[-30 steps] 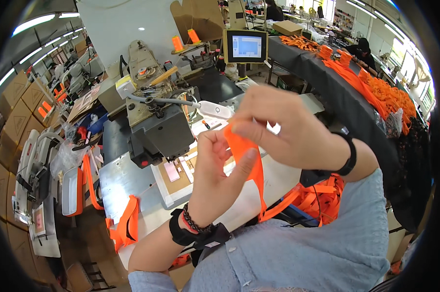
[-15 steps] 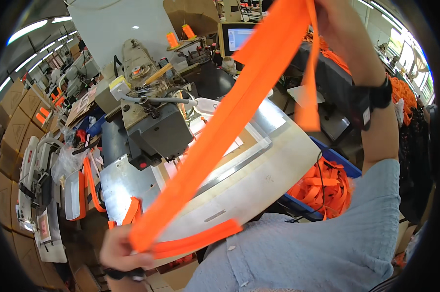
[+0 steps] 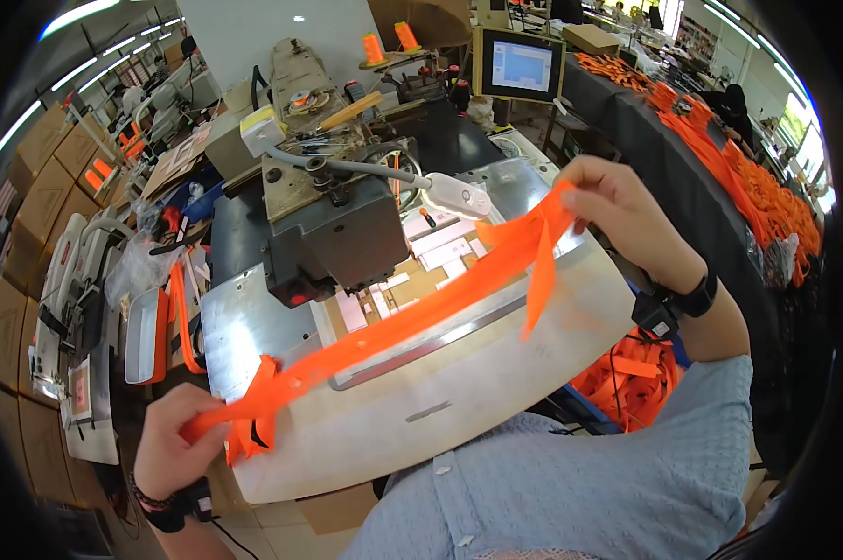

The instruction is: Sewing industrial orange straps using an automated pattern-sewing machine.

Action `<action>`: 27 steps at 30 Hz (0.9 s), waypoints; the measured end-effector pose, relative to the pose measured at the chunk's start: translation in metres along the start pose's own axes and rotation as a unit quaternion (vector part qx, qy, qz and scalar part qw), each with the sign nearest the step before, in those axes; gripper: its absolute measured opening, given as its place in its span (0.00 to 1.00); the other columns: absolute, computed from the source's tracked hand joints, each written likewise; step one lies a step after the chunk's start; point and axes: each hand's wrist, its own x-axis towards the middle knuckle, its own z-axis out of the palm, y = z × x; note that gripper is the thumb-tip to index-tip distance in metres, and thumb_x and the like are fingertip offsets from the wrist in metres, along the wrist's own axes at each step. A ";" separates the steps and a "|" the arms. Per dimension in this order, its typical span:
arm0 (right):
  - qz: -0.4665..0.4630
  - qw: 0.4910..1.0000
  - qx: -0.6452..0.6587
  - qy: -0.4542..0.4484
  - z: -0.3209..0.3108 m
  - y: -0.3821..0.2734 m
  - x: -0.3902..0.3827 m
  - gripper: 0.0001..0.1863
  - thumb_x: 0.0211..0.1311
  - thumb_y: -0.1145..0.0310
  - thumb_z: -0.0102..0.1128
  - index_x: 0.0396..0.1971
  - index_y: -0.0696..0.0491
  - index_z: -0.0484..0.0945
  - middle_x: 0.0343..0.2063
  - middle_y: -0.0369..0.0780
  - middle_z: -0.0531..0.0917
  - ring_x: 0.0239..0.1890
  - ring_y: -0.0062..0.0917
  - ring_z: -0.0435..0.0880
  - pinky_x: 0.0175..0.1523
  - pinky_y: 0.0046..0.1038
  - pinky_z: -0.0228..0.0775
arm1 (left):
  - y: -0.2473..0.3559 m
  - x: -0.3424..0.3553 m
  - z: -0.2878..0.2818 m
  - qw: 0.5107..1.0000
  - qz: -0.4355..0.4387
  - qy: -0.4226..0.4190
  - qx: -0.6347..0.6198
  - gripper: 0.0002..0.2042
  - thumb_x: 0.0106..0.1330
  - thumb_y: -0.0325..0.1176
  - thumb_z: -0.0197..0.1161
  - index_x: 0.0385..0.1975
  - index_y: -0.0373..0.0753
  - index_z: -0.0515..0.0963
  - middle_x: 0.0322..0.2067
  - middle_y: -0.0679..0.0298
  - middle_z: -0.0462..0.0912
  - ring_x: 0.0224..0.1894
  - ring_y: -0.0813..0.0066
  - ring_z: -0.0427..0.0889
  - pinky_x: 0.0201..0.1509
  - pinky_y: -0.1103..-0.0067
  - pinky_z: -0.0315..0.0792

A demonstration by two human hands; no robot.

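A long orange fabric strap (image 3: 384, 322) stretches slantwise across the front of a sewing machine's metal bed, held at both ends. My left hand (image 3: 179, 439) pinches its lower left end beside the bed's left edge. The upper right end is gripped in my right hand (image 3: 617, 215), and a short tail of the strap hangs below it. Near my left hand, a folded orange piece (image 3: 253, 411) with a small black mark hangs over the bed's corner. Behind the strap sits the machine head (image 3: 333, 243), above a brown template (image 3: 417, 285) with pale inserts.
A blue bin of orange strips (image 3: 631, 378) stands below the bed at right. Beyond it, orange straps (image 3: 748, 196) lie heaped on a dark-covered table. A monitor (image 3: 519, 67) and orange thread cones (image 3: 405, 37) stand behind the machine. A white-and-orange tray (image 3: 146, 336) is at left.
My right hand has come down from high at the upper right, and the strap now hangs lower and flatter. My left hand has shifted left and slightly up. The view has turned a little.
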 end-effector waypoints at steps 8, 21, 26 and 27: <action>-0.107 0.992 -0.048 0.052 -0.001 -0.061 -0.001 0.08 0.66 0.72 0.66 0.36 0.60 0.77 0.30 0.33 0.81 0.34 0.12 0.80 0.39 0.17 0.74 | 0.100 0.079 0.086 0.972 0.214 -0.072 -0.069 0.23 0.58 0.29 0.74 0.54 0.34 0.77 0.50 0.52 0.79 0.49 0.58 0.82 0.50 0.73 0.76; -0.319 0.946 0.036 -0.037 0.020 -0.088 0.013 0.17 0.67 0.56 0.67 0.38 0.56 0.77 0.34 0.38 0.79 0.35 0.20 0.78 0.43 0.22 0.72 | 0.115 0.148 0.144 0.826 0.215 -0.282 -0.439 0.15 0.69 0.30 0.66 0.53 0.34 0.76 0.42 0.61 0.85 0.47 0.74 0.83 0.54 0.74 0.75; -0.417 0.905 0.024 -0.084 -0.002 -0.074 0.017 0.15 0.68 0.57 0.65 0.38 0.54 0.78 0.34 0.39 0.81 0.31 0.22 0.79 0.38 0.22 0.74 | 0.082 0.107 0.131 0.873 0.038 -0.297 -0.385 0.09 0.72 0.23 0.58 0.49 0.33 0.77 0.38 0.61 0.85 0.42 0.71 0.84 0.45 0.73 0.75; -0.436 0.893 0.001 -0.109 -0.008 -0.066 0.016 0.12 0.67 0.60 0.66 0.37 0.55 0.80 0.35 0.40 0.83 0.32 0.24 0.81 0.38 0.24 0.75 | 0.074 0.095 0.127 0.946 0.076 -0.170 -0.267 0.11 0.68 0.19 0.57 0.49 0.33 0.77 0.37 0.59 0.84 0.40 0.67 0.83 0.44 0.73 0.75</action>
